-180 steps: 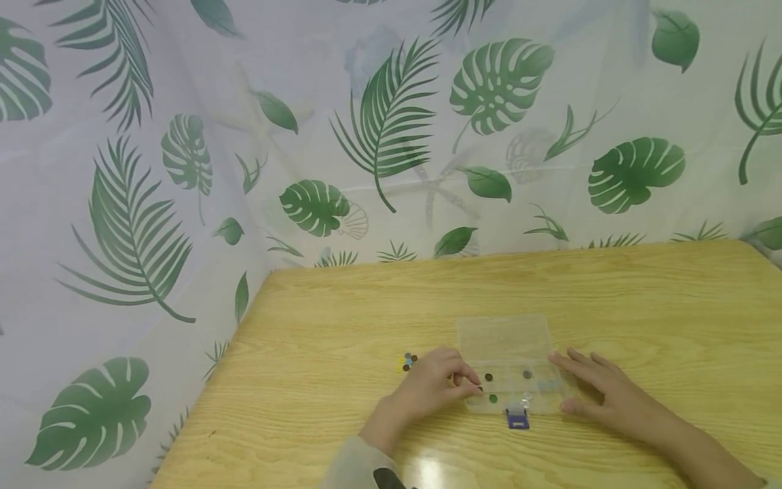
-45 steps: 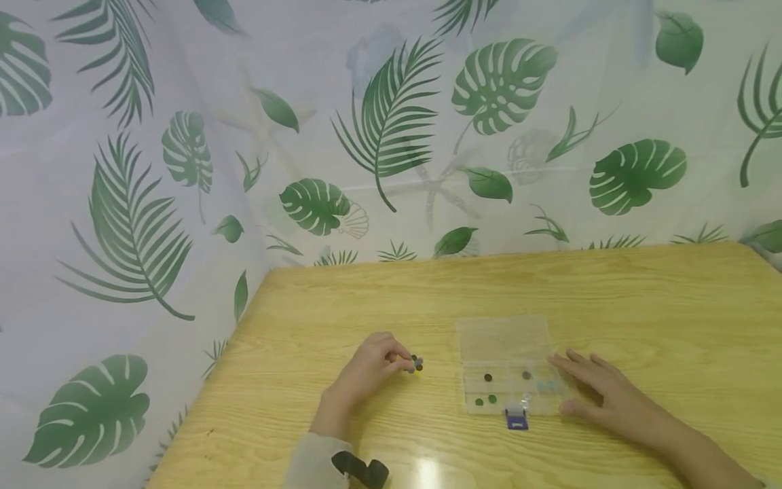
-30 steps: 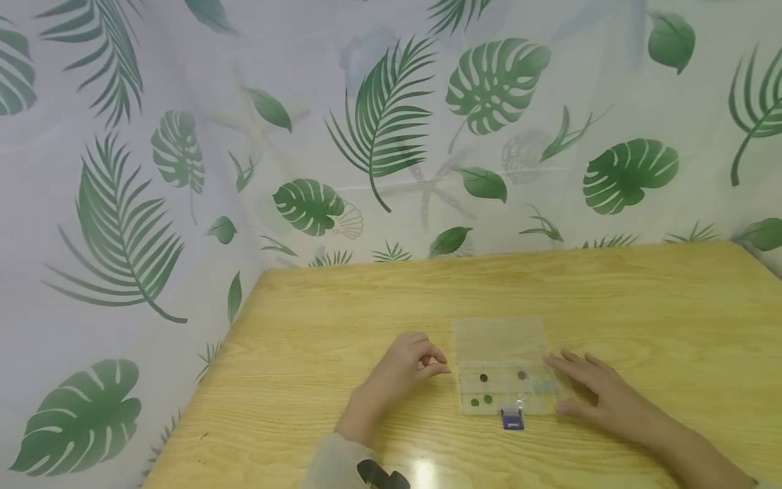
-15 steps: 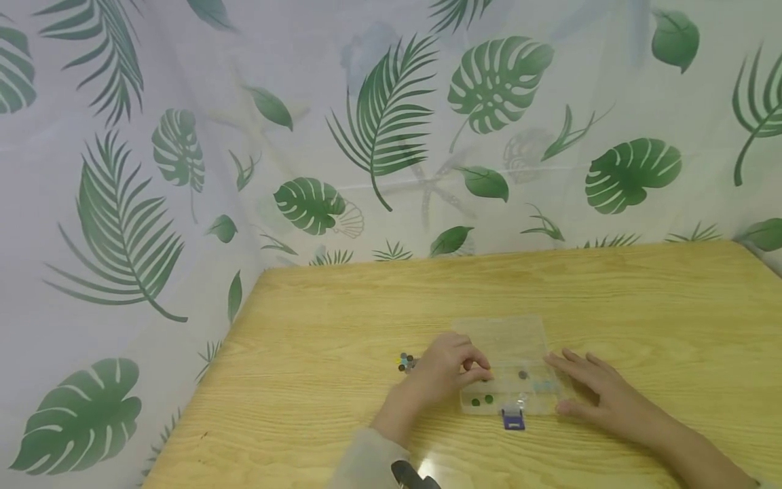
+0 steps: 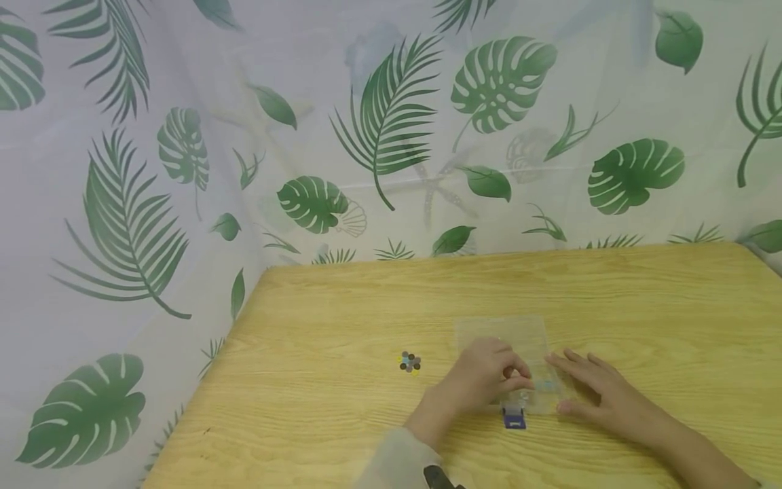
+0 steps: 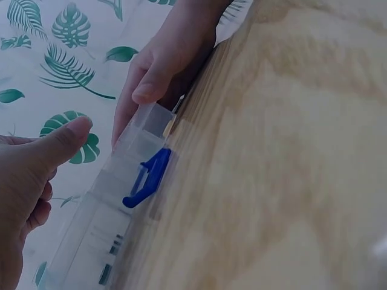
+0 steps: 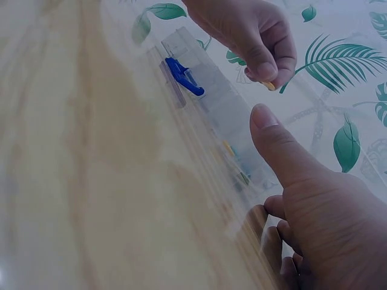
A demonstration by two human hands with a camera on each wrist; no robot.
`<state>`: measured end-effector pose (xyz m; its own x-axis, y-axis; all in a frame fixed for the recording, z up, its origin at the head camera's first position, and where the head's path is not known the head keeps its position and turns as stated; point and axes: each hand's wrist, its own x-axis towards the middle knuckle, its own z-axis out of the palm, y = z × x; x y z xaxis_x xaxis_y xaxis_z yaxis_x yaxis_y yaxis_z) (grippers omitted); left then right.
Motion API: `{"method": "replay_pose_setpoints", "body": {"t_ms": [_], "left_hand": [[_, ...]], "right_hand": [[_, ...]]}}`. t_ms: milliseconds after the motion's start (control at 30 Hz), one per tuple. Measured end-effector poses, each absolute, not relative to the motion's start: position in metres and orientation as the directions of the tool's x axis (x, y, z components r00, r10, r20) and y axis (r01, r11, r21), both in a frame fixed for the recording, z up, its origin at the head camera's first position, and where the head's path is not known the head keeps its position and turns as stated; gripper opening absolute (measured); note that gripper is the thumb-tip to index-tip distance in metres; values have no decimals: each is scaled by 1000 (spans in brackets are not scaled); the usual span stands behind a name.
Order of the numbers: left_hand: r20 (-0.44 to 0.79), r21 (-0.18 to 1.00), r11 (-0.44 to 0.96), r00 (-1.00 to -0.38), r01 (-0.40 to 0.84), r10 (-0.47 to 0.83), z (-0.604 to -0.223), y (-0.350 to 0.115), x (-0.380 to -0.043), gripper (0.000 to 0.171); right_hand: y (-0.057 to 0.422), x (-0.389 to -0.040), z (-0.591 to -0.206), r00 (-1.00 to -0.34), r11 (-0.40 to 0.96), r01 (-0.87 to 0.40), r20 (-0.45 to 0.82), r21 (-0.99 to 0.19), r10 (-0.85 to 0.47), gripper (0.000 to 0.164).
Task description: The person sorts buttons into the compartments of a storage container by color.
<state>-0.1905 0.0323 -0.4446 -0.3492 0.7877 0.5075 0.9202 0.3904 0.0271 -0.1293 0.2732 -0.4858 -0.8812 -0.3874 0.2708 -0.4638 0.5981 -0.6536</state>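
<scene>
A clear plastic compartment box (image 5: 552, 405) lies on the table with its lid (image 5: 530, 331) folded back and a blue latch (image 5: 514, 419) at the front. My left hand (image 5: 482, 373) is above the box; in the right wrist view its thumb and fingertip pinch a small yellow button (image 7: 269, 86). My right hand (image 5: 601, 390) rests at the box's right end, fingers extended, thumb near the front corner. Light blue buttons (image 5: 546, 386) and clear ones (image 5: 523, 397) show inside. Dark green buttons (image 6: 105, 275) appear through the wall in the left wrist view. My left hand hides the left compartments from above.
To the left of the box, a small cluster of buttons (image 5: 409, 362), dark, grey, blue and yellow, lies on the wooden table (image 5: 318, 326). A white cloth with green leaves (image 5: 391, 122) hangs along the back and left sides.
My left hand went from the button cluster rightward to over the box's middle. Earlier, a second green button came to lie in the front left compartment. The right hand has stayed put.
</scene>
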Motion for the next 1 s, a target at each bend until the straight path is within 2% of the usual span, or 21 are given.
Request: {"method": "replay_pose_setpoints", "body": {"t_ms": [167,600,800,1000], "left_hand": [[460,26,412,-377,911,804,-445,43,-186,18],[432,21,401,-370,916,822,-450,53,-181,23],[453,50,376,-356,925,817,-454,51,-183,26],[470,126,382,-394,916,790,-454,40,-185,24]], "right_hand": [[274,-129,-486,-873,581,-477,282,-659,-397,67],[275,-130,-488,-868,589,-491,301,-642,-396,66],[275,-130,-488,-865,583,-496,303,-644,-400,67],[275,-131,-488,-861,581,-503,308,-640,-405,66]]}}
